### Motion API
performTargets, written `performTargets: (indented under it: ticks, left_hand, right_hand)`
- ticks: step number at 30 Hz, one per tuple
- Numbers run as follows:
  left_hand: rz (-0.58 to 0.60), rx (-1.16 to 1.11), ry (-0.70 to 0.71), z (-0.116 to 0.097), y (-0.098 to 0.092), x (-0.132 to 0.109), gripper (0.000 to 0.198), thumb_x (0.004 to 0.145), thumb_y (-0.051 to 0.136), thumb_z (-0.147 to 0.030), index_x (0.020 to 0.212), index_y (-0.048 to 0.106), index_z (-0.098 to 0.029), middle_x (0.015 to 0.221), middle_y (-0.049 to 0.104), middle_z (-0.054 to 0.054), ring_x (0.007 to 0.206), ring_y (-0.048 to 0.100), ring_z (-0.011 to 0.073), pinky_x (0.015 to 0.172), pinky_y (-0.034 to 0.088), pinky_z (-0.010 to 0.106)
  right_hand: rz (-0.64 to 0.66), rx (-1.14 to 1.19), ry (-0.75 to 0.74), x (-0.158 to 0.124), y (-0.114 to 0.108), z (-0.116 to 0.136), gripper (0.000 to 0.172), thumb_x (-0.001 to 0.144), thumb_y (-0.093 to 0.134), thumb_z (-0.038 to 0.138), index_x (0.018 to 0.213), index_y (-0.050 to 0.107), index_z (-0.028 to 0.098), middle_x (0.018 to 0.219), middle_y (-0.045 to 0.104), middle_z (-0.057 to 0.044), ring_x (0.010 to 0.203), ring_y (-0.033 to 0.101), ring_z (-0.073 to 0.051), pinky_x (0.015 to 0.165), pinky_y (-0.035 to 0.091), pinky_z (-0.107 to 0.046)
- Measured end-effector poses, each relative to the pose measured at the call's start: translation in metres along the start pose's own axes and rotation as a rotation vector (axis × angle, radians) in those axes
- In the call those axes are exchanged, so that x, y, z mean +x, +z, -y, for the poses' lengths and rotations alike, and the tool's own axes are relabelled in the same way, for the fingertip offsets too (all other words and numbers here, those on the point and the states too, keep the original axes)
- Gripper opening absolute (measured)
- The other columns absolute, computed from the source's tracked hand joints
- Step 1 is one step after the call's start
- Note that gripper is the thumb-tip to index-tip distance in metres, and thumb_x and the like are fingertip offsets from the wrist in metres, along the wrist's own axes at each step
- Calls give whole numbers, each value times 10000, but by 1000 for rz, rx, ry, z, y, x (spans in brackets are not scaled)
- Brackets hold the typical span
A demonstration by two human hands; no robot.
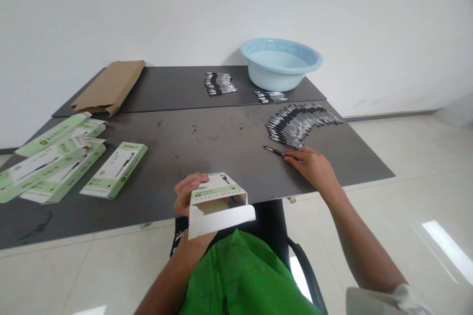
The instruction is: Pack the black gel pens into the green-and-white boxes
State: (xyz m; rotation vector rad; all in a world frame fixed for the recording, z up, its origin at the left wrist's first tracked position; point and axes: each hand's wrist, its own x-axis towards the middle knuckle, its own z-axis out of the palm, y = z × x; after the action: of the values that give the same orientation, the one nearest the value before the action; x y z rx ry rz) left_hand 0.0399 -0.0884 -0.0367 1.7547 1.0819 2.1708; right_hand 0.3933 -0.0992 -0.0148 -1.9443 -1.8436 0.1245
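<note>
My left hand (187,191) is closed around a green and white pen box (216,187) near the table's front edge. The box's open end faces me, with its white flap hanging out, and something dark shows inside. A single pen (274,150) is pinched at its right end by the fingertips of my right hand (310,165), low over the table. Just beyond that hand lies a fanned row of black and clear pens (295,120). Whether the held pen touches the table I cannot tell.
Several green and white boxes (55,162) lie at the left, one box (114,170) apart from them. Behind them is a brown paper bag (111,86). A light blue basin (281,78) stands at the back, near two smaller pen groups, one left (219,83), one in front (271,97).
</note>
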Motion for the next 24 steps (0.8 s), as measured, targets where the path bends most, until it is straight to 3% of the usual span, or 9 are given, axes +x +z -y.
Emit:
performTargets:
  ticks: [5, 9, 16, 21, 24]
  left_hand:
    - [70, 13, 140, -2, -2, 2, 554, 842, 940, -433, 1252, 587, -313, 1084, 721, -14, 884, 744, 219, 811, 687, 438]
    - [107, 13, 179, -1, 3, -2, 551, 891, 904, -362, 1308, 547, -307, 1151, 655, 6, 944, 712, 192, 861, 667, 389]
    - [136, 5, 106, 9, 14, -19, 543, 939, 877, -355, 1318, 490, -317, 1258, 606, 44, 1075, 690, 203, 898, 642, 375]
    - [225, 66, 218, 6, 6, -17, 658, 888, 868, -133, 1397, 498, -325, 1313, 614, 57, 1131, 674, 211, 958, 632, 388]
    - [278, 101, 228, 2, 0, -15, 579, 903, 840, -106, 1345, 548, -340, 1280, 642, 49, 1134, 670, 231, 972, 619, 417]
  right_hand:
    - [-5, 130, -22, -4, -23, 20, 210, 975, 753, 436, 994, 912, 299, 909, 830, -38, 692, 680, -193, 664, 499, -321]
    - [-104, 305, 4, -23, -41, 45, 278, 967, 797, 508, 1011, 890, 250, 755, 783, -5, 523, 550, -129, 534, 450, -274]
    - [-340, 570, -3, -23, -34, 79, 318, 955, 814, 539, 911, 784, 226, 700, 749, 1, 571, 668, -158, 558, 524, -278]
    - [-608, 894, -96, -35, -50, 138, 259, 1010, 787, 514, 946, 722, 272, 734, 705, 18, 538, 660, -158, 490, 529, -294]
    - [-637, 982, -214, -48, -60, 164, 178, 1019, 783, 465, 994, 754, 291, 727, 693, 3, 540, 674, -192, 477, 544, -338]
